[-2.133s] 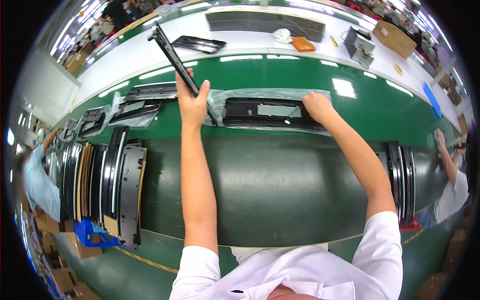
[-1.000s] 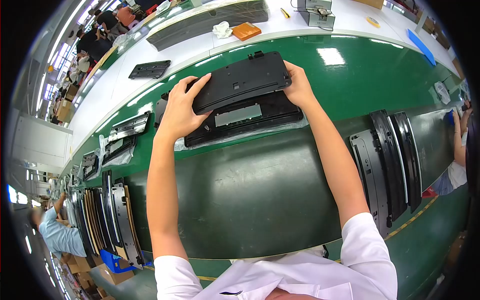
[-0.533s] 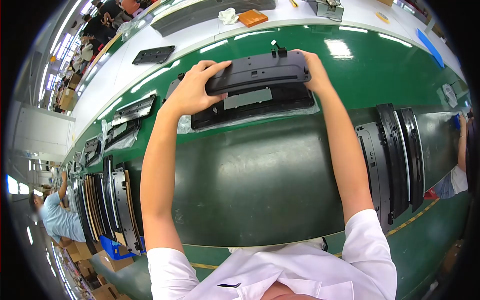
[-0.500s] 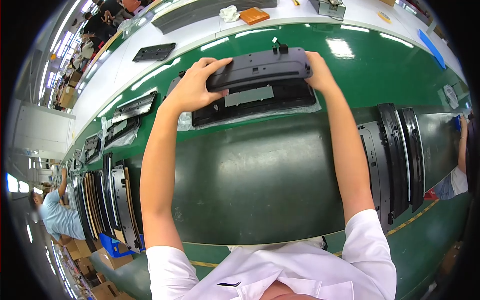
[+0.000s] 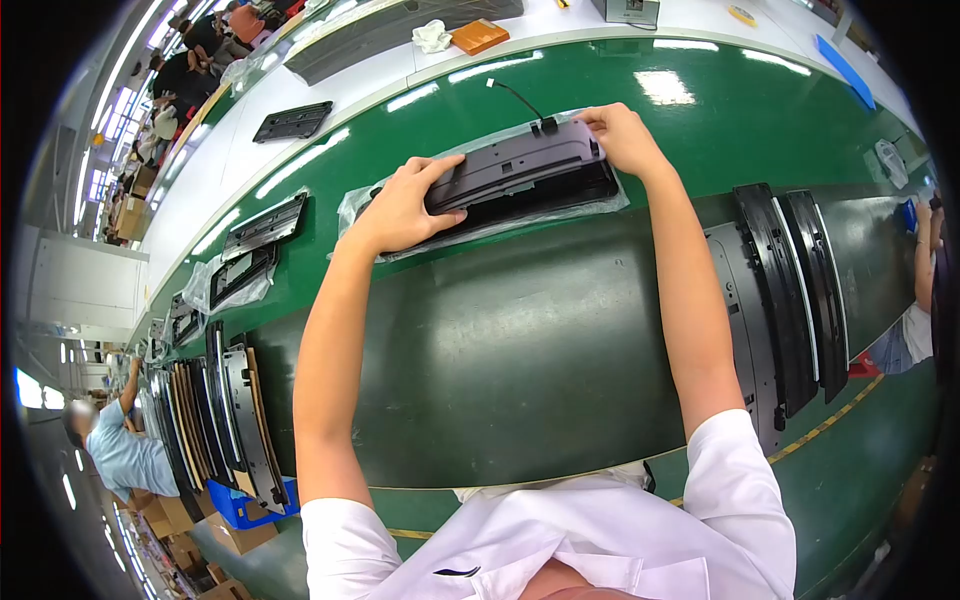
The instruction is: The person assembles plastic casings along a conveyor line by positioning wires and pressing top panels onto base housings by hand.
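Observation:
A long dark grey plastic panel [image 5: 510, 160] is between my hands, tilted over a black panel [image 5: 590, 190] of similar length. My left hand [image 5: 405, 203] is closed on its left end, thumb below and fingers on top. At the right end, my right hand [image 5: 625, 140] grips the upper corner with its fingertips. A thin black cable [image 5: 520, 98] with a small white plug sticks up from the grey panel's far edge. Clear plastic wrap [image 5: 350, 212] lies beneath the black panel, which the grey one mostly hides.
Rows of upright panels stand at the right [image 5: 775, 300] and left [image 5: 240, 400]. More wrapped panels [image 5: 245, 275] lie on the green belt to the left. An orange block [image 5: 480, 37] rests on the white ledge. Co-workers sit at the far left and right.
The grey panel has come down onto the black panel, covering its pale rectangular patch. My hands moved with it, slightly left. The cable now stretches up and left.

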